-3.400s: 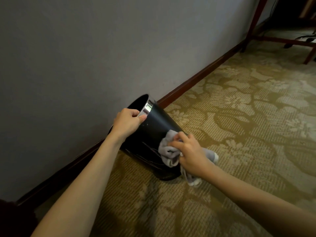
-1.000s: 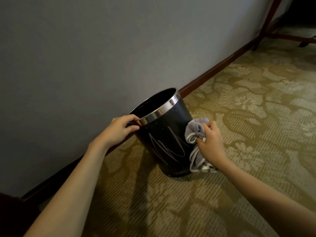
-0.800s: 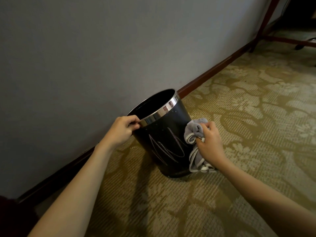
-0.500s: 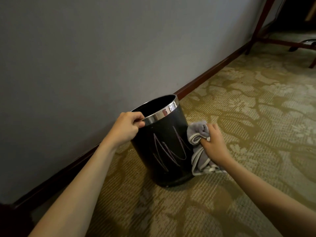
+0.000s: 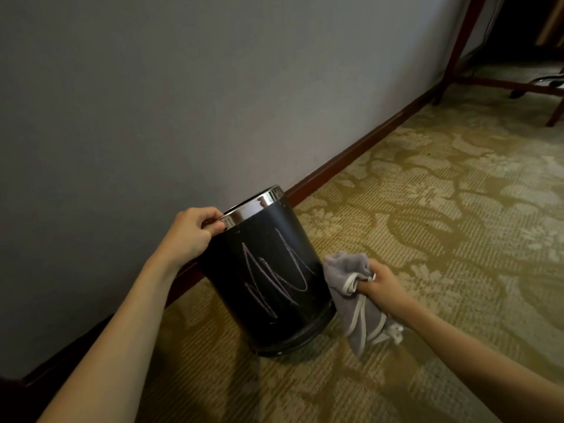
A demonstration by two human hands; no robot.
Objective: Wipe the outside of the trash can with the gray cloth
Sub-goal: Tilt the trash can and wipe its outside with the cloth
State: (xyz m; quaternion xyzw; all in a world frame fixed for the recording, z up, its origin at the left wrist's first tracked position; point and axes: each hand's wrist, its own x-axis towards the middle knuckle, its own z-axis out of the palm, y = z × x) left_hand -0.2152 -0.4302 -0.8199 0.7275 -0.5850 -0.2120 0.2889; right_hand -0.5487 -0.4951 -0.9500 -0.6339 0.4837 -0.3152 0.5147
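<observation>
Scribbles [image 5: 274, 279] mark the trash can [image 5: 268, 300] — my left hand [image 5: 190, 233] grips its rim, my right hand [image 5: 381, 280] clutches the gray cloth [image 5: 351, 288]; hard wiping might tip it.

Both forearms are bare to the frame's edge; the left hand [image 5: 190, 232] and right hand [image 5: 380, 280] wear no gloves or rings.

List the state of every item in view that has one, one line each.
trash can: standing on the carpet, tipped slightly; pale zigzag scribble on its side.
gray cloth: bunched, hanging beside the can's right side.
left hand: grip on the can's metal rim.
right hand: grip on the cloth.
</observation>
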